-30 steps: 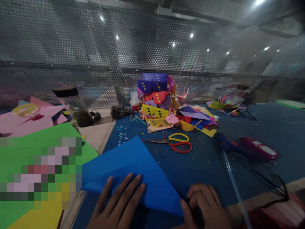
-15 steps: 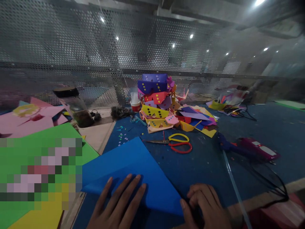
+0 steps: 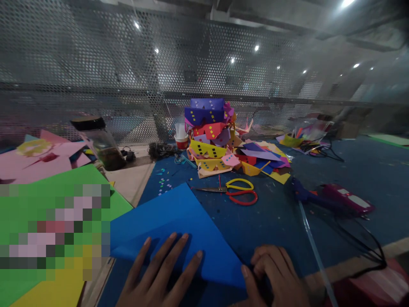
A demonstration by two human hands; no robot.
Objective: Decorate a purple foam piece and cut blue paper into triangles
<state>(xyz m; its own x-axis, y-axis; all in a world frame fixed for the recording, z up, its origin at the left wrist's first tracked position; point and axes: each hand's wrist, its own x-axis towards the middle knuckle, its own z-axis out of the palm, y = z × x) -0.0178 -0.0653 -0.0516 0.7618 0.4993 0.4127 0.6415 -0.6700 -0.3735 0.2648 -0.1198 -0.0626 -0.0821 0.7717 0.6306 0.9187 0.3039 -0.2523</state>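
A sheet of blue paper (image 3: 179,213) lies at an angle before me, its lower edge slightly raised, so it looks folded over. My left hand (image 3: 159,270) rests flat on it with the fingers spread. At the sheet's right corner, my right hand (image 3: 273,273) has its fingers curled and its thumb against the paper edge, closed on that corner. Just beyond the sheet are scissors (image 3: 236,191) with one yellow and one red handle loop, lying on the blue tabletop.
A hot glue gun (image 3: 332,198) with a long glue stick lies to the right, its cable near the edge. Folded paper pieces (image 3: 207,149) are stacked at the back. Green paper (image 3: 79,177) and a black-lidded jar (image 3: 104,147) are left. Perforated metal mesh (image 3: 204,64) stands behind.
My left index finger has spread slightly to the right on the blue paper. My right hand and the sheet stay in nearly the same place.
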